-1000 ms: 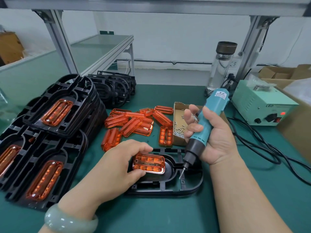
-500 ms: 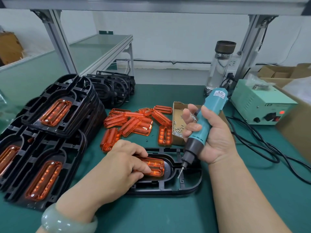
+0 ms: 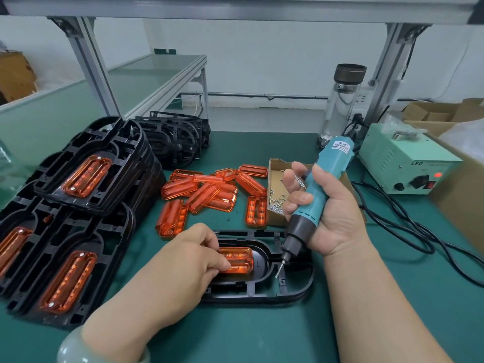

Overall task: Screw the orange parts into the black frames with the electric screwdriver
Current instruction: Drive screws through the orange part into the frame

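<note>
Now: left hand [image 3: 193,254] pinching an orange part [image 3: 241,260] down into the frame [image 3: 296,286], right hand [image 3: 332,221] wrapped round the driver [image 3: 335,155], its bit poised just right of the part.
Part looks light, stiff and glossy, likely to skate in its seat, so I'd hold its long edges and leave the screw ears clear. The thin-ribbed frame would probably flex if leaned on. Green mat [image 3: 262,334] underneath; spare parts [image 3: 209,192] and screw box [image 3: 275,184] beyond, finished stacks [image 3: 86,179] left, power box [image 3: 406,166] far right.
</note>
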`<state>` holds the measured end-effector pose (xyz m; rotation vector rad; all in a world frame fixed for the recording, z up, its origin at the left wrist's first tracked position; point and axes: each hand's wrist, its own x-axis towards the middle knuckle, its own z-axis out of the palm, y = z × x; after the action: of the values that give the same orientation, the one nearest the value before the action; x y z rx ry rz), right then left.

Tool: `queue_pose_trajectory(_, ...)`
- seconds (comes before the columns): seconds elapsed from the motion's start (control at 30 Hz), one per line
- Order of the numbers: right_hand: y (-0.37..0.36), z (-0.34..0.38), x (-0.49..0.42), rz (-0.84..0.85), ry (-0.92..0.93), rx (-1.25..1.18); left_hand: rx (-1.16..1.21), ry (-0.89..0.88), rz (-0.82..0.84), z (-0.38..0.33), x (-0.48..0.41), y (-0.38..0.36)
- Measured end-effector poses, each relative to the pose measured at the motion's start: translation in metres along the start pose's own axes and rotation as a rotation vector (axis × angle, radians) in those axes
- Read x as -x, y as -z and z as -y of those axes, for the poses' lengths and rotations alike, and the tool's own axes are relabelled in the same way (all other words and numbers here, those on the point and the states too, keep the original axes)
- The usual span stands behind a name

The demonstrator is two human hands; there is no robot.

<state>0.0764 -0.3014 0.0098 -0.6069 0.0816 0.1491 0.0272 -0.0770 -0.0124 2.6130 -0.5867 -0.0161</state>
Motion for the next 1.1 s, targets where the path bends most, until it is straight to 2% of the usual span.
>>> queue_pose_trajectory(0.17,0.0,0.0,0.001,0.004,0.007,0.004,-0.144,-0.07,0.012,-0.003,-0.005,0.0)
queue_pose_trajectory(0.3,0.0,0.0,0.001,0.004,0.004,0.006,-0.117,-0.032,0.032,-0.002,-0.007,0.0)
queue_pose_trajectory(0.47,0.0,0.001,0.001,0.002,0.004,0.01,-0.11,-0.089,0.049,-0.001,-0.005,0.002)
queue_pose_trajectory(0.67,0.0,0.0,0.001,0.006,0.003,0.009,-0.18,-0.099,0.003,-0.003,-0.016,0.004)
queue_pose_trajectory(0.93,0.001,-0.002,0.001,0.023,-0.011,0.011,-0.288,-0.118,0.083,-0.005,-0.031,-0.003)
queue_pose_trajectory(1.1,0.001,-0.002,-0.001,0.032,-0.015,0.005,-0.223,-0.103,0.094,-0.003,-0.03,-0.003)
